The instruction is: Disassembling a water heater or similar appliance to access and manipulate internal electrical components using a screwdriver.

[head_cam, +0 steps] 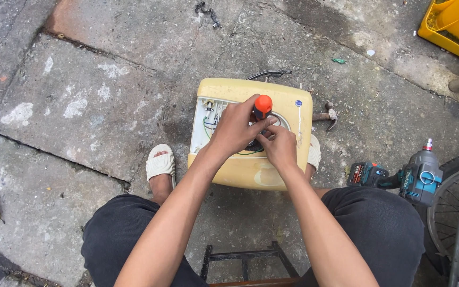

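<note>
Underfoot, the cracked grey concrete paving (96, 106) fills the head view, and the person sits over it with both knees spread at six o'clock. Next in size is the pale yellow, rounded plastic appliance casing (251, 172), standing on the ground at the middle of the view between the feet, its white inner panel and thin coloured wires (208, 123) showing at its nine o'clock side. At four o'clock from the casing lies a teal and black cordless impact driver (418, 178) with its battery pack pointing toward the person's knee, beside a bicycle wheel (450, 204). A yellow plastic crate (455, 26) sits at the two o'clock corner. A small hammer (326, 115) with a wooden handle lies just beside the casing at three o'clock.

The left hand (235, 130) is wrapped closed around a screwdriver whose orange-capped handle (263, 104) sticks up out of the fist at twelve o'clock of the knuckles; the shaft below is hidden. The right hand (280, 146) touches the left at its four o'clock, fingertips (268, 127) pinched together near the tool's hidden lower end; whether they grip anything cannot be told.
</note>
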